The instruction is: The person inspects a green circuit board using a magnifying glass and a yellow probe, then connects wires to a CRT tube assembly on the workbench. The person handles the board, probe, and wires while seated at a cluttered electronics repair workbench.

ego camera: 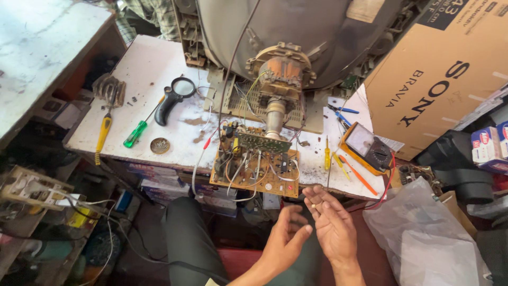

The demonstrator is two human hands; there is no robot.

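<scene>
Both my hands are held in front of me below the table edge, palms half open, fingers spread. My left hand (286,241) is lower, its fingertips close to my right hand (330,225). Neither holds anything. Just above them a brown circuit board (256,164) with wires hangs over the edge of the white table (153,74). Behind the board stands an old picture tube (280,32), its neck and copper coil (280,71) pointing toward me.
On the table lie a yellow-cased multimeter (365,145), a magnifying glass (174,95), a green-handled screwdriver (136,132), a yellow-handled one (103,132), a small round tin (160,145), and blue-handled pliers (341,111). A cardboard box (439,79) stands right, a clear plastic bag (423,233) below it.
</scene>
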